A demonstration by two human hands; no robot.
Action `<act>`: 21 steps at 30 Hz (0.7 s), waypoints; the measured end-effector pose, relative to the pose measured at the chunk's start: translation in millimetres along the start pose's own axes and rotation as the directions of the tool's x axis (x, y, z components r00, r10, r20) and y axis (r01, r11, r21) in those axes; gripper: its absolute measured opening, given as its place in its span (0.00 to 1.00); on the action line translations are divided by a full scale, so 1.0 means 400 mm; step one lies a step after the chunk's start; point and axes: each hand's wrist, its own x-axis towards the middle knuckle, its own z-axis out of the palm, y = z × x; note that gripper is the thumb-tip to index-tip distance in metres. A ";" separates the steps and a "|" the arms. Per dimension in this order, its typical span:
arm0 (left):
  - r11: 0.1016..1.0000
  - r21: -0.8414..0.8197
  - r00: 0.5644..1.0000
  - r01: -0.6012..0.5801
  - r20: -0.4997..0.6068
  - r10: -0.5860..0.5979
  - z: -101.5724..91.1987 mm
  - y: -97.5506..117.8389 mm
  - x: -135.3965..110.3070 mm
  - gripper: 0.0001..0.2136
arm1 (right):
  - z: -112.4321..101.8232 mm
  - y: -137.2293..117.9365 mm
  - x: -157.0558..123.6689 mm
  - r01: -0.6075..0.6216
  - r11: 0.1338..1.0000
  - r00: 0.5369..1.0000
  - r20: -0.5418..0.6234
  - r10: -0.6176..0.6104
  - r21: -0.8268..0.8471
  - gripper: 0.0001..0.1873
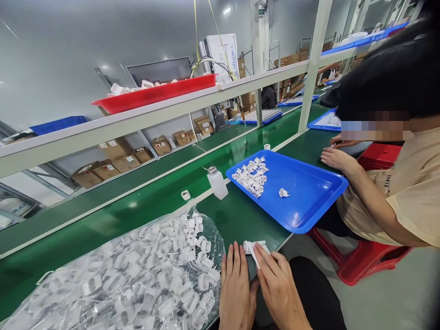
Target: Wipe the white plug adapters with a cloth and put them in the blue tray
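Observation:
My right hand (280,286) grips a folded white wipe (256,257), cloth or paper, at the table's front edge. Against the wipe lies a small white plastic part (246,248), partly covered by it. My left hand (237,286) rests palm down beside it with fingers stretched out, nothing visible in them. Just left of that hand, a clear plastic bag (216,224) spreads over the table, full of white plastic housings (137,275). Beyond my hands is a blue tray (302,192) with a heap of white parts with metal prongs (252,176) and one lying apart (283,193).
A clear bottle with a metal pump top (218,184) stands left of the tray. Single white housings sit on the green belt (185,195). Overhead, a shelf rail (154,112) carries a red tray (154,94). A co-worker (405,183) sits at the right.

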 end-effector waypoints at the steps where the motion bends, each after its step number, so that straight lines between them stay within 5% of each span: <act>1: 0.999 0.040 1.000 -0.006 0.026 0.005 -0.003 0.004 0.004 0.35 | 0.007 -0.001 -0.001 0.025 1.000 1.000 0.015 -0.025 -0.005 0.32; 8: 0.997 0.081 0.991 -0.011 0.130 0.000 -0.026 0.003 0.022 0.39 | -0.002 0.011 0.013 0.215 0.971 0.969 0.147 -0.200 -0.099 0.26; 21: 0.981 0.188 0.991 -0.049 -0.115 0.071 0.068 -0.023 0.001 0.44 | -0.041 0.037 0.107 0.161 0.986 0.932 0.321 -0.166 0.043 0.24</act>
